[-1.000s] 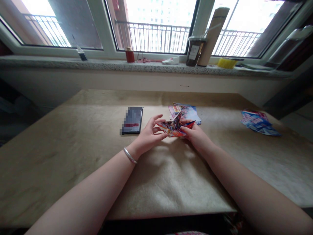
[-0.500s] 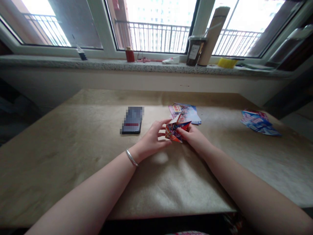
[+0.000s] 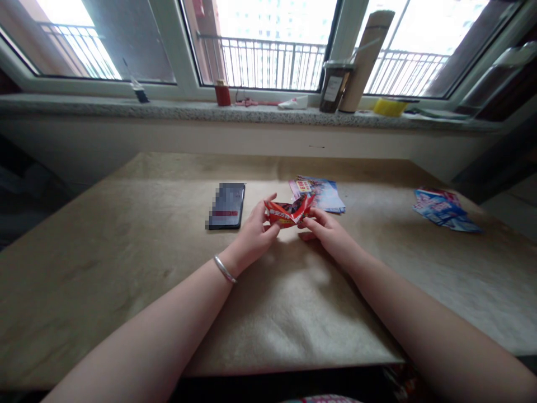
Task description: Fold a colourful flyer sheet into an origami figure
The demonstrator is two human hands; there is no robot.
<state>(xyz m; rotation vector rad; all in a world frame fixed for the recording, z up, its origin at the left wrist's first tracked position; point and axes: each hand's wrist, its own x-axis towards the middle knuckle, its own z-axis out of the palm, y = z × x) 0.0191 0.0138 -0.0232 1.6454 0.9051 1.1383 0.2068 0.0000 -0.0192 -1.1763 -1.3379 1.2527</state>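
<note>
A small folded piece of colourful printed paper (image 3: pixel 287 212), mostly red and orange, is held just above the tan table (image 3: pixel 126 235) near its middle. My left hand (image 3: pixel 254 235), with a silver bangle on the wrist, pinches its left end. My right hand (image 3: pixel 329 232) pinches its right end with thumb and fingers. Both hands are closed on the paper. Just behind it lies a small stack of printed blue and pink sheets (image 3: pixel 321 193).
A dark phone (image 3: pixel 226 205) lies flat left of my hands. More blue printed sheets (image 3: pixel 442 210) lie at the table's right side. The stone windowsill (image 3: pixel 168 111) behind holds a red cup (image 3: pixel 222 94), a dark jar (image 3: pixel 333 87), a cardboard tube (image 3: pixel 364 53) and a yellow object (image 3: pixel 388 107).
The folded paper has been turned and flattened: a second ago it showed spread blue and red points, now it is a narrower red strip held between both hands.
</note>
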